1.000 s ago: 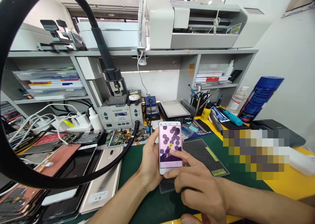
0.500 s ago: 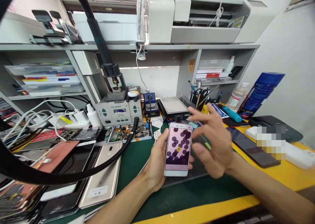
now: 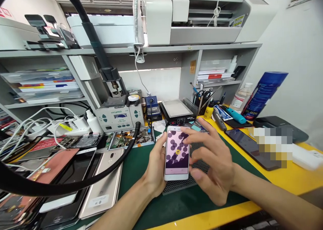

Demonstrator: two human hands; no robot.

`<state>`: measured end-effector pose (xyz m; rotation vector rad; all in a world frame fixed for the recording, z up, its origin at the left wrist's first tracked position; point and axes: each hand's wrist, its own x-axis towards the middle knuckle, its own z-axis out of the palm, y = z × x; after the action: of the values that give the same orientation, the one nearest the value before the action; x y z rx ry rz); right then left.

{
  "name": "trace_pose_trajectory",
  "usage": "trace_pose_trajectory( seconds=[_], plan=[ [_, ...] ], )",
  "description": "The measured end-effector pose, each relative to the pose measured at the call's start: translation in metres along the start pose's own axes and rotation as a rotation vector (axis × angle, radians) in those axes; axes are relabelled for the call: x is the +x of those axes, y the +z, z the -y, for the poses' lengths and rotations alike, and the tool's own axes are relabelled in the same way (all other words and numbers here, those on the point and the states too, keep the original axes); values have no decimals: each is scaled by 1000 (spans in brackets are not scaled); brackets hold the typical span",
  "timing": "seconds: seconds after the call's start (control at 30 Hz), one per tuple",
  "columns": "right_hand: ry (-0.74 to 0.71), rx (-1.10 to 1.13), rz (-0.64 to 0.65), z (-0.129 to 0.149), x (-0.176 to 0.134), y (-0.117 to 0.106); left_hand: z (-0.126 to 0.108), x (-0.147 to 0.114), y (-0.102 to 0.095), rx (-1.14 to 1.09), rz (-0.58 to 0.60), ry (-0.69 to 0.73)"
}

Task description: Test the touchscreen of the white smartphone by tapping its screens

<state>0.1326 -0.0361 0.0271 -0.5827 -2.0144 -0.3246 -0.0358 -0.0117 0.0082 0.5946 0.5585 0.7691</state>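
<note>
A white smartphone (image 3: 177, 153) stands nearly upright in my left hand (image 3: 155, 167), thumb along its left edge and fingers behind it. Its lit screen shows dark circles on pink with a small yellow icon in the middle. My right hand (image 3: 214, 161) is at the phone's right side with fingers spread; a fingertip overlaps the upper right of the screen, and I cannot tell whether it touches. Beneath the phone lies a dark perforated mat (image 3: 174, 188) on the green work mat (image 3: 202, 206).
Several phones, among them a gold one (image 3: 103, 186), lie at the left under a curved black tube (image 3: 106, 179). Behind are a tray of small parts (image 3: 131, 138), a soldering station (image 3: 121, 117) and a flat heating plate (image 3: 178, 110). A dark phone (image 3: 252, 149) rests at the right.
My right hand has moved down and left, bringing its fingers over the screen's upper right. The view has shifted slightly, so the phone and left hand appear further left.
</note>
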Motion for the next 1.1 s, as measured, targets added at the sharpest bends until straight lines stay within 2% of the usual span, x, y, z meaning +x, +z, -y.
trace_pose_trajectory(
  seconds=[0.23,0.37,0.43,0.57,0.8,0.93,1.1],
  plan=[
    [-125,117,145,14,-7,15,1,-1,3,-52,-20,15],
    [-162,305,50,17,-20,25,-8,-2,-1,-44,-27,-6],
    [-177,316,25,16,-28,28,-14,-3,-2,-33,-15,-1],
    [-173,295,43,14,-35,29,-18,-3,-3,-14,2,27],
    [-155,284,34,14,-25,26,-11,0,-7,-62,-62,16],
    [-131,200,97,15,-19,22,-6,-1,-4,-61,-23,18],
    [-145,96,98,13,-9,15,0,-2,2,-40,32,35]
  ],
)
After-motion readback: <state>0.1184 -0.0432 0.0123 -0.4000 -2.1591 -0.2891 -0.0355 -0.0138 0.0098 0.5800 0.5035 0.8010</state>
